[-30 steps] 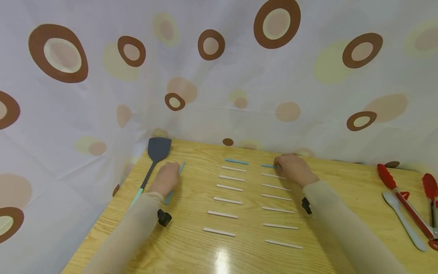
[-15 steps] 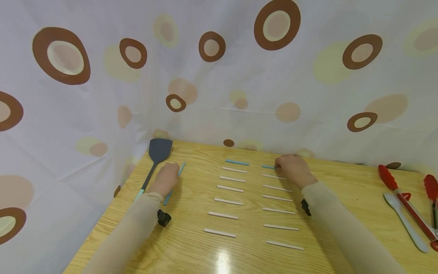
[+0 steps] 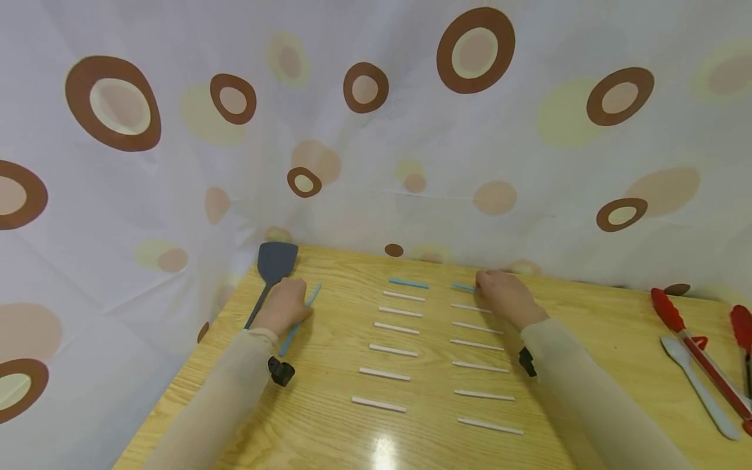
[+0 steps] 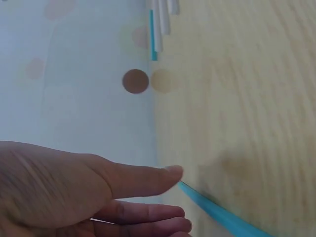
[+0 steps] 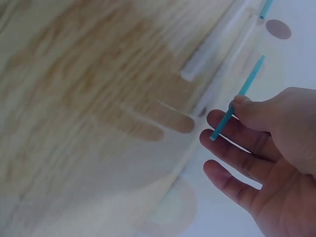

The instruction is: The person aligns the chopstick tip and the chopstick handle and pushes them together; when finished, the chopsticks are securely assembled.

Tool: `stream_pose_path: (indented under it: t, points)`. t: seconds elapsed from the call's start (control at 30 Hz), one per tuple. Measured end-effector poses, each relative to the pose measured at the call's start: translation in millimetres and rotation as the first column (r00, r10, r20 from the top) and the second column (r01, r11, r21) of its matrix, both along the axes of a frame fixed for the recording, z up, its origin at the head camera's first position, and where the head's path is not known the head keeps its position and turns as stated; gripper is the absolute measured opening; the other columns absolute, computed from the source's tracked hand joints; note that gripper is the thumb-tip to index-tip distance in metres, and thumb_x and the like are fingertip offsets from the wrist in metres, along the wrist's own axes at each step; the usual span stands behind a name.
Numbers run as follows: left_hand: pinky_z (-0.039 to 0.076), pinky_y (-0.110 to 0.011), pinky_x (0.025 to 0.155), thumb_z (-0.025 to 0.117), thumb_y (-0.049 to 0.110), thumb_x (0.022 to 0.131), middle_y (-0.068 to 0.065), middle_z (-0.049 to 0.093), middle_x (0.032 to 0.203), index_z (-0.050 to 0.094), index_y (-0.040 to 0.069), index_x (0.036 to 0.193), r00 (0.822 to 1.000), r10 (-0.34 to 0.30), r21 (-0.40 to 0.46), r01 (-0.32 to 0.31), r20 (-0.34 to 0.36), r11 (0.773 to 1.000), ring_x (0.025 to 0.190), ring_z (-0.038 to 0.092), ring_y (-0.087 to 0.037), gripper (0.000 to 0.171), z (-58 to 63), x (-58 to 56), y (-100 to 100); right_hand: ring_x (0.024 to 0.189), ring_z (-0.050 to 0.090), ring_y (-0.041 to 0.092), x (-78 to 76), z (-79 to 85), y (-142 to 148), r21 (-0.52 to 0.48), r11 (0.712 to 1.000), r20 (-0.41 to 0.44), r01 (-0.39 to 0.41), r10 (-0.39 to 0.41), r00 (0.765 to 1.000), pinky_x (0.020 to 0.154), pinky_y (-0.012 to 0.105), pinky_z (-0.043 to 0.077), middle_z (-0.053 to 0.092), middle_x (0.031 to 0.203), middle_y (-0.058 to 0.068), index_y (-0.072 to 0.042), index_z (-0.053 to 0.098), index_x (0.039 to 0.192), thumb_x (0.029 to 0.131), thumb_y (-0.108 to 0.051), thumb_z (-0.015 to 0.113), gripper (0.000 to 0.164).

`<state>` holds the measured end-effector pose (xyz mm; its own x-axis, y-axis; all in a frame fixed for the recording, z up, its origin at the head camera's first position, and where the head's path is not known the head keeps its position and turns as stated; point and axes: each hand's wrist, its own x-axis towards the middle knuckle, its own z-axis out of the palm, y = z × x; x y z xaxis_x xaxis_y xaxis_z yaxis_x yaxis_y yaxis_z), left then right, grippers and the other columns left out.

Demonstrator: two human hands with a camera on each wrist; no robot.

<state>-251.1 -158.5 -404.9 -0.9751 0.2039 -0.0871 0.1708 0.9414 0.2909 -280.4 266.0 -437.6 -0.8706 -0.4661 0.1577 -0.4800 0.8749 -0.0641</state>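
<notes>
Here, the left hand (image 3: 284, 305) pinches the left blue stick (image 3: 290, 338), slanted beside the spatula (image 3: 277, 262); the right hand (image 3: 506, 297) has its grip pinching the right blue stick (image 5: 250, 79) near the surface's (image 3: 593, 323) far edge. Both look light, stiff, perhaps slippery: best held mid-length.

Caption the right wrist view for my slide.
A right hand pinches a blue stick near white sticks lying on a wooden table.
</notes>
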Motion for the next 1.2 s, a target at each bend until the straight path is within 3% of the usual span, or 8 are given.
stream_pose_path:
  t: [0.1,0.2,0.4,0.5,0.63,0.83,1.1,1.2]
  points:
    - [0.041,-0.029,0.051,0.075,0.016,0.09,-0.006,0.05,0.062,0.058,0.001,0.075,1.0,0.0,-0.008,0.0,-0.008,1.0,0.052,0.044,-0.016,0.027,6.5,-1.3,10.6,0.066,0.063,0.029,4.9,3.8,-1.1,-0.028,0.999,-0.011,-0.021,0.02,1.0,0.06,0.041,0.054,0.062,0.076,0.012,0.001,0.055,0.095,0.094,0.005,0.062,0.009]
    - [0.041,-0.028,0.05,0.073,0.021,0.092,-0.005,0.053,0.063,0.061,0.002,0.076,0.997,-0.058,-0.045,0.056,-0.047,0.997,0.051,0.044,-0.013,0.028,11.6,-3.6,26.1,0.056,0.057,0.022,8.9,9.2,-4.9,-0.07,0.997,-0.017,-0.044,0.043,0.999,0.053,0.038,0.051,0.057,0.069,0.007,0.001,0.05,0.097,0.098,0.002,0.058,0.008]
    - [0.045,-0.03,0.053,0.069,0.025,0.095,-0.002,0.058,0.071,0.062,0.006,0.084,0.98,-0.187,-0.135,0.177,-0.062,0.975,0.059,0.051,-0.014,0.023,17.2,-9.9,64.9,0.068,0.063,0.025,14.1,13.7,-15.6,-0.129,0.985,-0.057,-0.112,0.105,0.993,0.062,0.038,0.054,0.064,0.081,0.012,0.004,0.054,0.105,0.092,0.008,0.064,0.016]
    - [0.053,-0.032,0.062,0.067,0.023,0.097,-0.005,0.065,0.086,0.064,0.005,0.101,0.965,-0.25,-0.132,0.238,-0.082,0.962,0.074,0.062,-0.018,0.019,19.0,-15.2,85.7,0.08,0.066,0.031,16.5,15.6,-19.4,-0.116,0.987,-0.068,-0.113,0.106,0.992,0.071,0.041,0.056,0.066,0.092,0.017,0.006,0.06,0.111,0.086,0.015,0.067,0.027]
    - [0.054,-0.033,0.077,0.064,0.019,0.099,-0.009,0.066,0.109,0.059,0.003,0.125,0.937,-0.335,-0.107,0.325,-0.101,0.94,0.096,0.065,-0.023,0.031,15.2,-27.0,112.3,0.085,0.065,0.032,18.2,17.6,-22.5,-0.099,0.989,-0.086,-0.106,0.098,0.991,0.074,0.041,0.056,0.065,0.096,0.017,0.005,0.066,0.109,0.084,0.019,0.066,0.029]
    - [0.053,-0.029,0.081,0.066,0.018,0.098,-0.007,0.063,0.12,0.061,0.008,0.13,0.891,-0.416,-0.189,0.384,-0.181,0.904,0.104,0.063,-0.02,0.034,0.1,-50.3,139.0,0.082,0.065,0.033,20.0,18.0,-28.6,-0.11,0.986,-0.087,-0.129,0.119,0.989,0.072,0.041,0.056,0.065,0.091,0.017,0.004,0.06,0.105,0.091,0.013,0.061,0.017]
    - [0.053,-0.03,0.085,0.07,0.024,0.094,-0.002,0.065,0.124,0.066,0.014,0.127,0.915,-0.381,-0.146,0.362,-0.133,0.921,0.109,0.062,-0.018,0.034,-16.4,-72.3,146.6,0.082,0.065,0.031,21.5,17.9,-34.6,-0.143,0.976,-0.077,-0.164,0.154,0.985,0.071,0.04,0.055,0.065,0.091,0.015,0.004,0.059,0.102,0.095,0.004,0.061,0.007]
    - [0.053,-0.029,0.084,0.071,0.022,0.093,0.001,0.067,0.12,0.071,0.015,0.12,0.908,-0.405,-0.17,0.385,-0.106,0.907,0.106,0.064,-0.016,0.027,-22.0,-76.4,149.7,0.079,0.065,0.031,22.8,17.2,-33.4,-0.145,0.976,-0.079,-0.16,0.149,0.986,0.069,0.04,0.055,0.064,0.089,0.015,0.003,0.057,0.102,0.095,0.004,0.061,0.008]
